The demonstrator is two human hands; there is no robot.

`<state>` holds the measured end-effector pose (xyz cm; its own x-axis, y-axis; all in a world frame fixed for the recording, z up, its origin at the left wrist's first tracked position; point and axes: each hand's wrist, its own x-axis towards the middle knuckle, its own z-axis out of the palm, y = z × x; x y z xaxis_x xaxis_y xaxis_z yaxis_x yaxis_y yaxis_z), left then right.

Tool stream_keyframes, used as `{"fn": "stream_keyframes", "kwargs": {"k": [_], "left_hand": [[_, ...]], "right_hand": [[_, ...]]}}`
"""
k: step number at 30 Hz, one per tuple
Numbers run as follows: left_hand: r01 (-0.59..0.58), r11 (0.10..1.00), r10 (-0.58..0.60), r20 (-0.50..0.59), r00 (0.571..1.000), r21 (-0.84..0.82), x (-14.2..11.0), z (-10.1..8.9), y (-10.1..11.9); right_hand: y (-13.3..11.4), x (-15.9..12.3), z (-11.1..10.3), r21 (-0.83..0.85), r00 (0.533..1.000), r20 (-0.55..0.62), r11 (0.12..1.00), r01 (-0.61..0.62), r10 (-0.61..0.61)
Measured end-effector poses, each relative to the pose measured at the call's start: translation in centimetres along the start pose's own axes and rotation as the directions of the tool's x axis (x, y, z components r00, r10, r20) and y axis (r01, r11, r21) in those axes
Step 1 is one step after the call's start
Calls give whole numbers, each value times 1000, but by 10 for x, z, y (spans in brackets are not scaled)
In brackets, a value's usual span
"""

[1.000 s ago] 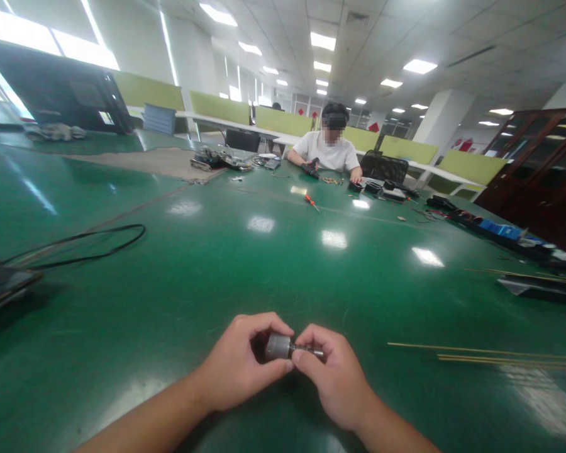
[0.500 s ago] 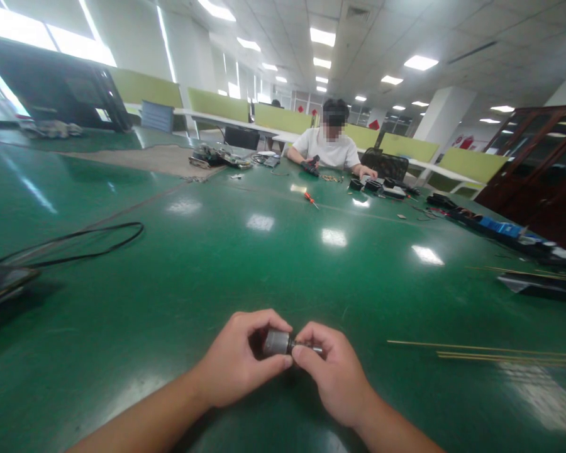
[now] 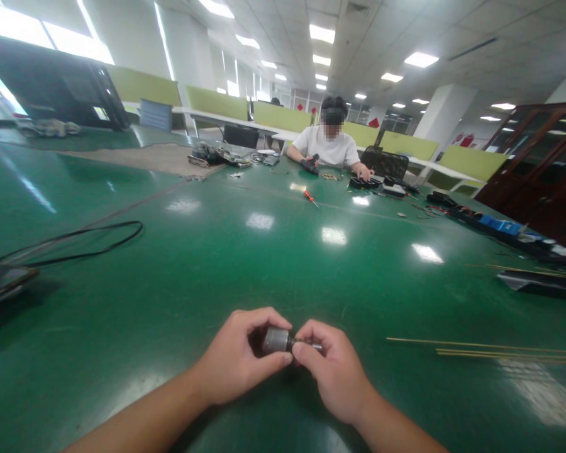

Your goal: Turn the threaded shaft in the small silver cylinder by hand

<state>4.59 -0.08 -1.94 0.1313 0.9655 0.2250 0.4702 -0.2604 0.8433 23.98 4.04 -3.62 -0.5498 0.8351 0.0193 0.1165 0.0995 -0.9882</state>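
Low in the middle of the view, a small grey metal cylinder with a thin shaft [image 3: 277,340] lies sideways between my hands. My left hand [image 3: 243,358] is curled round the cylinder body, thumb below and fingers above. My right hand [image 3: 330,365] pinches the shaft close to where it leaves the body, and the shaft's bright tip [image 3: 317,346] pokes out past the fingers. Part of the shaft is hidden by the right thumb and fingers. Both hands are just above the green tabletop [image 3: 207,277].
Thin brass-coloured rods [image 3: 495,353] lie to the right. A black cable [image 3: 99,240] loops at left beside a dark flat device [image 3: 2,283]. Farther off are an orange screwdriver [image 3: 310,198] and circuit boards [image 3: 217,155]. Across the table sits a person in white [image 3: 325,148] beside black parts [image 3: 365,182].
My hands and the metal cylinder stay almost in place. Across the table, the person's head has lifted a little and one hand has shifted onto the black parts.
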Motion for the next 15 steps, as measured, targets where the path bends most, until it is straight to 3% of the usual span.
{"fn": "stream_keyframes", "kwargs": {"k": [15], "left_hand": [[-16,1000,16,-14,1000,-1,0,0,-1]], "right_hand": [[-1,0,0,-15,1000,2,1000,-7,7]]}}
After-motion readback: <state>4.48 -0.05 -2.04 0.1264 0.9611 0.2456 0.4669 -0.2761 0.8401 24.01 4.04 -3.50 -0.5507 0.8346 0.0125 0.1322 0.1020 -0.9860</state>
